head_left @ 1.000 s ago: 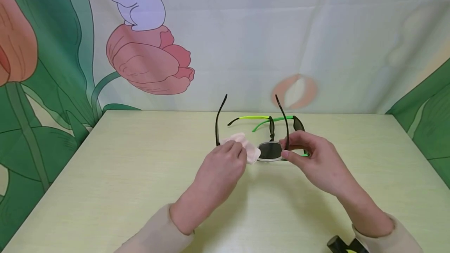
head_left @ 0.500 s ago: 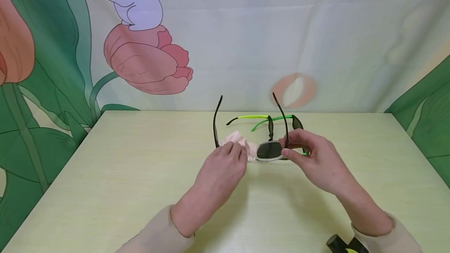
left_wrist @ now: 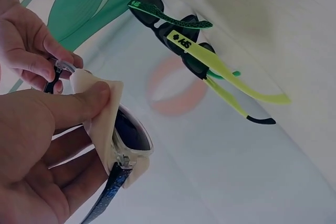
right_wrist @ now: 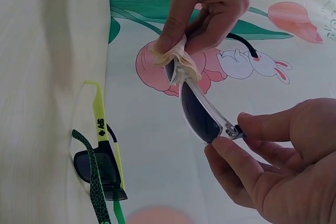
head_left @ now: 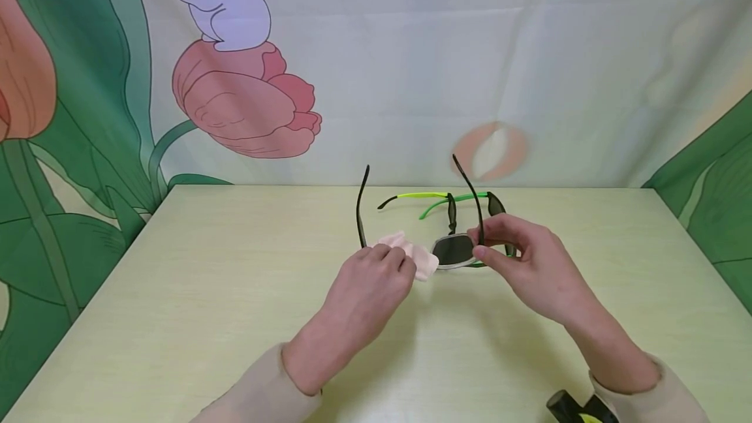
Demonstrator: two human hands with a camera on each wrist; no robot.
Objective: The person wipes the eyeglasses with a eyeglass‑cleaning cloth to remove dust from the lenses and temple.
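Note:
A pair of sunglasses with a clear frame, dark lenses and dark temples is held up between both hands, temples spread and pointing away. My right hand pinches it at the hinge corner between thumb and fingers. A pale pink cloth is folded over the other lens, and my left hand pinches lens and cloth together. From the left wrist view, the thumb presses the cloth onto one face of the lens, with fingers behind. The right wrist view shows the uncovered lens beside the cloth-wrapped one.
Behind the held pair, two more sunglasses stand on the table: one with yellow temples, one with green temples. A black and yellow object lies by the right sleeve, partly cut off. A printed curtain hangs behind the table.
The cloth shifts and changes its folds under my left fingers, its edge now lower and nearer the bare lens. The held sunglasses tilt slightly; my right hand keeps its grip.

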